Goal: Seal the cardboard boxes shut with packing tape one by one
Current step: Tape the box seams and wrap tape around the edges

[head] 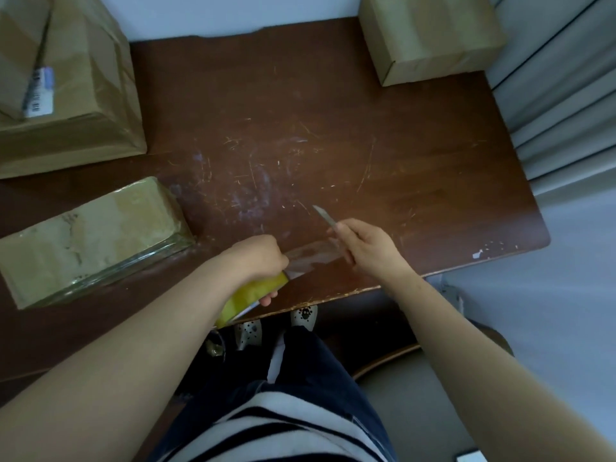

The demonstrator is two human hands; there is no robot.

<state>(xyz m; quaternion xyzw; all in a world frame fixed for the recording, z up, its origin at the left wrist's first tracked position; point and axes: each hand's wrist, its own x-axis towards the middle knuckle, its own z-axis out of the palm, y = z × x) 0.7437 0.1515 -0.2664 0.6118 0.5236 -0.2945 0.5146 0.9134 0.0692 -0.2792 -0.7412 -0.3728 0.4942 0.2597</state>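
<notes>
My left hand is curled tight round a yellow roll of clear packing tape, knuckles up, with the roll sticking out below my palm over the near edge of the scratched dark-brown wooden table. A clear strip of tape runs from the roll across to my right hand and hangs taut just above the tabletop. My right fingers are closed round the handle of a thin grey-bladed cutter, its blade pointing up and to the left, away from me, above the strip. The strip's free end reaches those same fingers, but I cannot tell whether I am pinching it or whether it only sticks to them. The boxes sit apart from my hands. A small flat cardboard box covered in glossy tape lies on the table just left of my left wrist. A large brown cardboard box stands behind it at the far left, with a white printed label on its top. A third plain cardboard box stands at the far right corner of the table. Below my arms I see my black-and-white striped top and dark trousers, and pale pleated curtains hang beyond the table's right side.
</notes>
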